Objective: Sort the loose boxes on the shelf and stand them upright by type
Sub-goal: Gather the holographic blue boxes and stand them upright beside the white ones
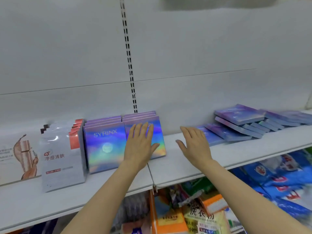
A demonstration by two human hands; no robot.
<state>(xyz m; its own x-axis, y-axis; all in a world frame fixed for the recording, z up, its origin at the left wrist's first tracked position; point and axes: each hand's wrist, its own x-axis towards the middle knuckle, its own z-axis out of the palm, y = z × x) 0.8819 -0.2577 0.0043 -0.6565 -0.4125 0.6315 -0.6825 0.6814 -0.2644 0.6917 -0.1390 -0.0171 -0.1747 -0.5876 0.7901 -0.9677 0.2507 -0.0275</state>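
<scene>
My left hand [141, 146] lies flat, fingers straight and slightly spread, pressed against the front of the right upright stack [145, 132] of iridescent boxes. That stack stands on the white shelf [185, 171], just right of the slotted upright strip [130, 65] in the back panel. Touching it on the left stands a second upright stack [104, 142] of the same boxes, its front box reading SYRINX above a pale moon. Both stacks lean back a little, several boxes deep.

My right hand [194, 146] hangs above the shelf with fingers straight and relaxed, gripping nothing. It sits between the upright stacks and the loose pile [239, 124] of the same boxes. Its fingertips overlap the nearest flat box [209, 134] in my view, but I cannot tell whether they touch it. The pile lies untidy, boxes flat and tilted over one another, running off toward the right edge.

To the left of the upright stacks stand white pouches [62, 154] with red top corners and Chinese print, several in a row front to back. Further left is a pale pack [18, 157] with a brown figure drawn on it. Below the shelf I see blue bags [278, 179] on the right and orange and yellow packs [177, 215] in the middle.
</scene>
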